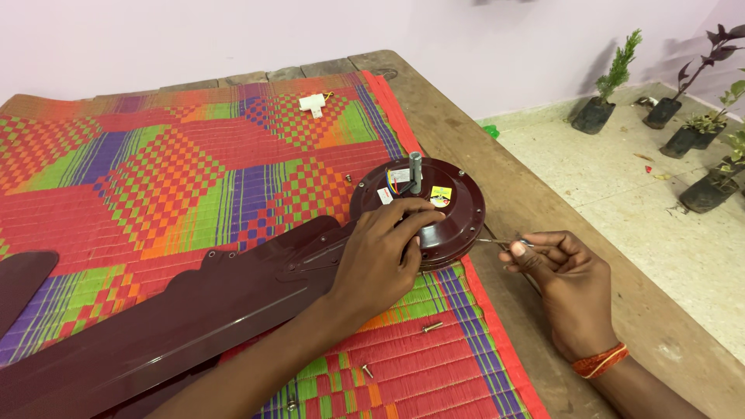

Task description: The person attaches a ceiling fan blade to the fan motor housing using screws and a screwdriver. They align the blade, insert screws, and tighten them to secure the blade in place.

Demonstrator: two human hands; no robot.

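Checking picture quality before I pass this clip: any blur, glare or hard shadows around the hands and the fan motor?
Head view: light is soft and even, with only faint shadows under the left hand and right hand; the fan motor is sharp, with a mild sheen on its rim but no blown glare; the thin tool is small yet readable; the potted plants look slightly softer.

Bright, even daylight, soft short shadows under the left hand (pixel 380 260) and right hand (pixel 566 283), faint sheen on the dark fan motor housing (pixel 442 213), sharp focus throughout, no blur, slight wide-angle stretch at edges.
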